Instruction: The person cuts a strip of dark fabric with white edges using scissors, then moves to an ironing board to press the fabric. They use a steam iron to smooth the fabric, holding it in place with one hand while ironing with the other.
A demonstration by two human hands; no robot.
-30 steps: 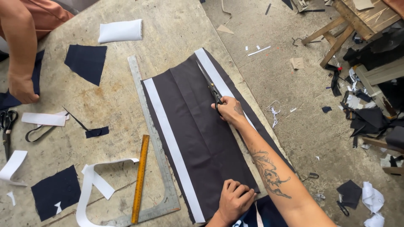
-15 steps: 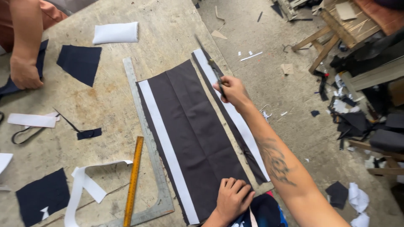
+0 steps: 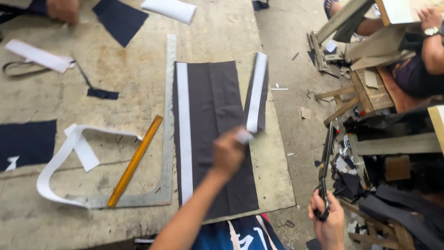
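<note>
A dark fabric panel (image 3: pixel 217 115) with a white band along its left side lies flat on the worktable (image 3: pixel 115 74). My left hand (image 3: pixel 227 153) is raised over the panel and grips the near end of a narrow cut strip (image 3: pixel 257 92), dark with a white band, which hangs lifted off the table at the panel's right edge. My right hand (image 3: pixel 327 223) is off the table at the lower right. It holds black scissors (image 3: pixel 324 162) by the handles, blades pointing up and away over the floor.
A metal L-square (image 3: pixel 169 115) and a yellow ruler (image 3: pixel 134 162) lie left of the panel, with a looped white strip (image 3: pixel 60 162) and navy pieces (image 3: pixel 25 141) beyond. Another person's hand (image 3: pixel 62 9) works top left. A second person's arm (image 3: pixel 430 41), wooden stools (image 3: pixel 365 88) and scraps fill the right.
The cut along the panel's right side ended. My right hand swung the scissors off the table to the lower right, and my left hand left the panel's near edge and lifted the cut strip.
</note>
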